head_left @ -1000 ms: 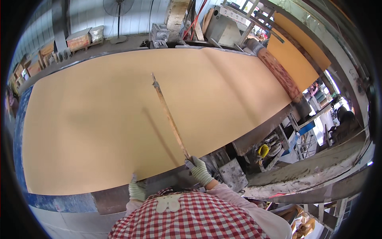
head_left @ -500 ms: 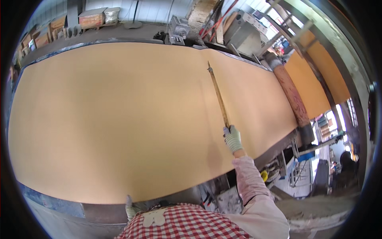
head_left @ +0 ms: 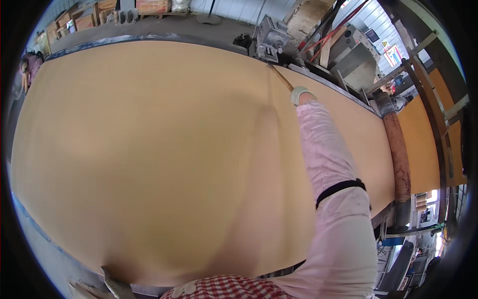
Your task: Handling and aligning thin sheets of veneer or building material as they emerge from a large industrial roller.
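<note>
A wide tan sheet [head_left: 149, 139] of smooth material stretches across in front of me. My right hand [head_left: 300, 94], in a pale striped knitted glove, is closed around a thin wooden stick [head_left: 281, 77]. The stick slants up and left, its tip at the sheet's far edge. My right arm reaches out over the sheet, in a pink and white sleeve with a black band. At the sheet's near edge, lower left, my gloved left hand [head_left: 117, 285] shows only in part, a finger stretched out. The rest of it is cut off or blurred.
A reddish-brown roller [head_left: 397, 149] crosses the right end, with an orange-tan sheet [head_left: 420, 144] beyond it. Behind the far edge stand a grey motor [head_left: 273, 37] and a grey machine cabinet [head_left: 356, 62]. Wrapped stacks [head_left: 154, 6] sit at the back left.
My right arm has stretched farther out, carrying the stick from mid-sheet to the far edge. My left hand appears farther left along the near edge. The whole view has shifted and tilted.
</note>
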Tool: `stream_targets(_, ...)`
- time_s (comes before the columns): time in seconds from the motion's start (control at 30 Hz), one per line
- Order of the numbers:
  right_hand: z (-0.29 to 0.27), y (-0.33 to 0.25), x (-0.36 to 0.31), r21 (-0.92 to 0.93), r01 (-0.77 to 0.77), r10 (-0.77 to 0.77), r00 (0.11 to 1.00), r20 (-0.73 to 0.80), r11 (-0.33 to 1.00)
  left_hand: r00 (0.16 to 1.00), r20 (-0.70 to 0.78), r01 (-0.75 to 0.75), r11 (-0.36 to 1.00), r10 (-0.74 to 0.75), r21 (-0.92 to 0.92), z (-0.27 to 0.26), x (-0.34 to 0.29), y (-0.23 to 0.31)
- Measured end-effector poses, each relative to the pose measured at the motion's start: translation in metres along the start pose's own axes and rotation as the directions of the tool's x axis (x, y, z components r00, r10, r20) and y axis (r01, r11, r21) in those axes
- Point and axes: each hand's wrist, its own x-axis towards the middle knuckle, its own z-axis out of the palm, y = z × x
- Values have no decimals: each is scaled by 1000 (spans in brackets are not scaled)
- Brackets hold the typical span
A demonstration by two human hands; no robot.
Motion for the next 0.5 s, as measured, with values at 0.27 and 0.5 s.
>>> stream_targets(0.27, -119, -39, -376, 324, -1, -160, 868, 471, 946, 999, 12, -32, 976, 35, -213, -59, 45, 75)
stream_targets(0.5, -130, -15, -797, 347, -766, 190, 513, 837, 541, 996, 34, -73, 982, 81, -175, -120, 196, 118)
